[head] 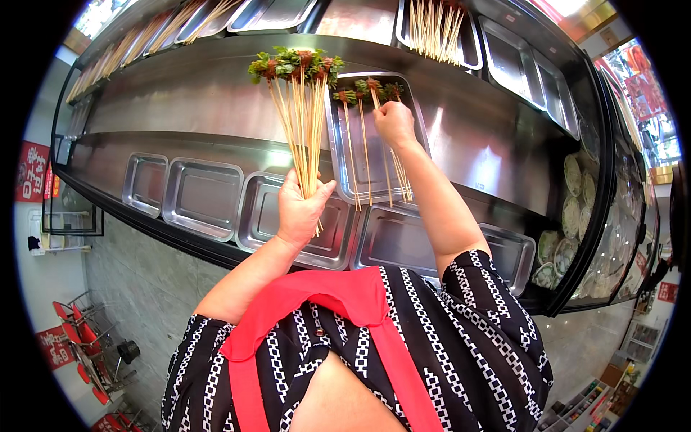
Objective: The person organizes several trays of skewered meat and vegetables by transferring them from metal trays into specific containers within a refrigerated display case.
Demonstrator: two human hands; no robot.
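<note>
Upright in my left hand (303, 208) is a bundle of bamboo skewers (305, 129), gripped near the lower ends, with green leaves and reddish-brown pieces at their tops. My right hand (395, 124) is closed around the upper part of one or more skewers above a deep metal tray (336, 156). Several similar skewers (363, 146) lie in that tray, their leafy ends at its far side and their bare ends over its near rim. How many sticks my right hand grips is hidden by the fingers.
Shallow metal trays (202, 198) line the near shelf. Along the far shelf stand more trays (513, 62), some bearing skewers (436, 32). Round food packs or plates (572, 175) are stacked at the right. The black cabinet edge (178, 237) runs before me; red chairs (81, 335) stand lower left.
</note>
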